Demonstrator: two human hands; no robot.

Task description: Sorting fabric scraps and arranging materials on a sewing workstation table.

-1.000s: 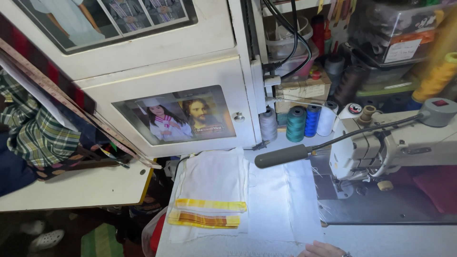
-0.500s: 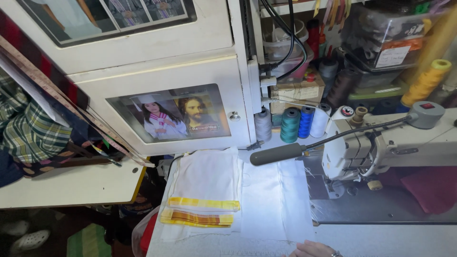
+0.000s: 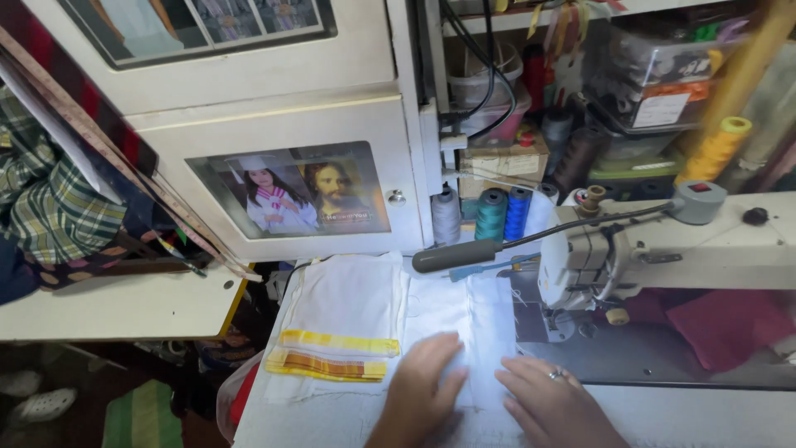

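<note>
Half a second ago only a fingertip showed at the bottom edge; now both hands have come up onto the table. The left hand (image 3: 423,390) lies flat, fingers spread and grasping nothing, pressed on the plain white cotton cloth (image 3: 452,319) that is lit brightly by the lamp. The right hand (image 3: 551,406), a ring on one finger, rests flat just beside it on the same cloth, fingers loose and empty, near the grey base of the cream-white sewing machine (image 3: 663,249). That reads as smoothing the cloth where it lies, just left of the needle area.

Left of the hands, a folded white cloth with yellow and orange woven bands (image 3: 340,332) lies touching the plain one. Beyond, thread spools in grey, teal and blue (image 3: 489,214) stand in a row against the white cabinet (image 3: 274,91), whose door holds a rectangular printed picture. Higher on the shelf to the right sits a brown cardboard box (image 3: 497,162) and a clear plastic container with a white and orange label (image 3: 655,70). A yellow thread cone (image 3: 717,149) leans at the far right.
</note>
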